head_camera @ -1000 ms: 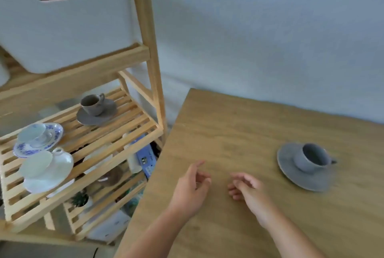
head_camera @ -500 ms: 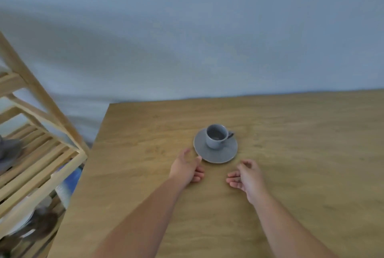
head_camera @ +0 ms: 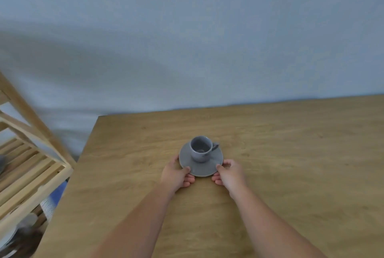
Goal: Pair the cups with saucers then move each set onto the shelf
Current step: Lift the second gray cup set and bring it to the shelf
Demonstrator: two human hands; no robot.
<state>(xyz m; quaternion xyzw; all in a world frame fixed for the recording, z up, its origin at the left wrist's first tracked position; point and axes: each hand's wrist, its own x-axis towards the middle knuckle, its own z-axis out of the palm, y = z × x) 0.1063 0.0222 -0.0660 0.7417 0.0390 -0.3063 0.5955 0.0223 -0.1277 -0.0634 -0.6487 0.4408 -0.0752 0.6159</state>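
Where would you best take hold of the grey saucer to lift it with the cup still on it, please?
Probably by the saucer rim, from its left and right near sides, as the left hand and right hand do now. The rim is thin and flat, and the upright cup fills the middle.

The cup (head_camera: 201, 149) is a plain blue-grey, a shade darker inside, and the saucer (head_camera: 200, 163) under it is the same flat grey with no pattern. The surface (head_camera: 291, 153) is a warm honey-brown wood with long, pale streaks of grain running across it. The shelf (head_camera: 31, 176) to the side is lighter, a pale yellowish pine, its slats showing as even stripes. Behind it all the wall (head_camera: 207, 39) is a soft, unmarked blue-grey. Something bright blue (head_camera: 57, 194) shows below the shelf's edge, next to something white with fine ribbed lines (head_camera: 48, 208).
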